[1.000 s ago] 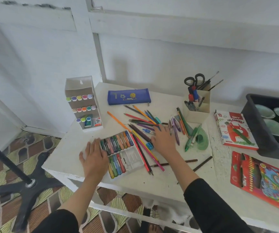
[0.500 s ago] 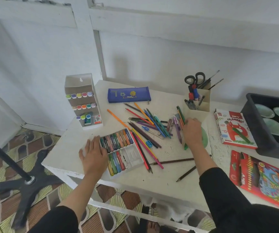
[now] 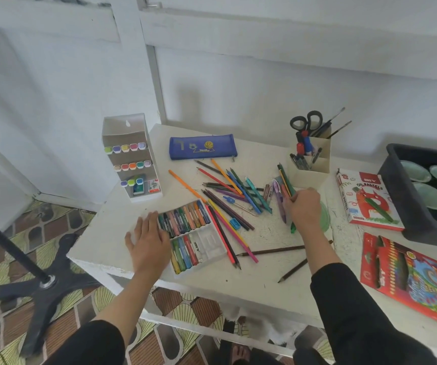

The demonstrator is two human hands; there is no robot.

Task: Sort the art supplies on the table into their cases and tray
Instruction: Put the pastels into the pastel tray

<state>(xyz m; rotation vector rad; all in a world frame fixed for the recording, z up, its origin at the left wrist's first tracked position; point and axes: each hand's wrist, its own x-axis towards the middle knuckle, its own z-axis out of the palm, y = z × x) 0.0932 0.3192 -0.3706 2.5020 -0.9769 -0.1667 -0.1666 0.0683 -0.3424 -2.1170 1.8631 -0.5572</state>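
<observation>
Right of centre, the right hand (image 3: 304, 206) pinches a green pen (image 3: 283, 175) lying top to bottom in the frame, just right of the scattered pencils (image 3: 228, 191). Lower left, the left hand (image 3: 147, 237) rests spread flat against the pastel tray (image 3: 209, 241).

A: Head view, from where?
B: Worn high, above the white table (image 3: 264, 280), at its near edge. Faces forward and down, wide-angle.
A: How near?
B: Close. It fills mid-frame; white wall (image 3: 291, 88) behind.
</observation>
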